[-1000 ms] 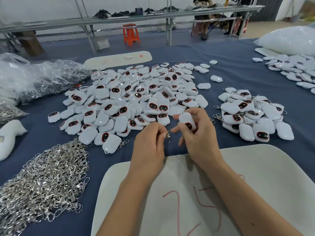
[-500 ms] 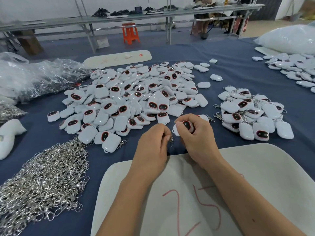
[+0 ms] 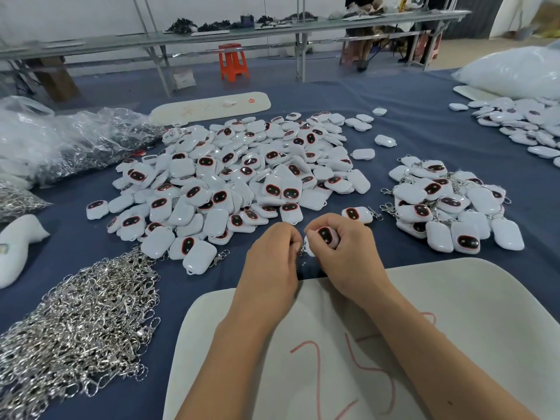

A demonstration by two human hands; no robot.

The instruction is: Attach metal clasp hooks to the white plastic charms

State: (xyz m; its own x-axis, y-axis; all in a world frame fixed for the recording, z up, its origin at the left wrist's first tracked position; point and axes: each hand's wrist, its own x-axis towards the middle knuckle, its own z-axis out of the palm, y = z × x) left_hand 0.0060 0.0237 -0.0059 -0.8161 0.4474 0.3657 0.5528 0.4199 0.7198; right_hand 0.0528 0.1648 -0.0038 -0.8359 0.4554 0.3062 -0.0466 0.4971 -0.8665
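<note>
Gripping a white charm [image 3: 325, 236] in right hand [image 3: 344, 253], left hand [image 3: 272, 256] pinching metal clasp [image 3: 302, 248], board [image 3: 485, 313] marked "25"

Lighting is bright, even and diffuse, apparently from overhead. Shadows are soft and short beneath the hands [image 3: 306, 253]. Small glints show on the charms [image 3: 242, 177], the hook pile [image 3: 75, 322] and the plastic bag [image 3: 69, 140]. Wide-angle distortion bends the frame edges. The far background is slightly blurred; the foreground is sharp.
</note>
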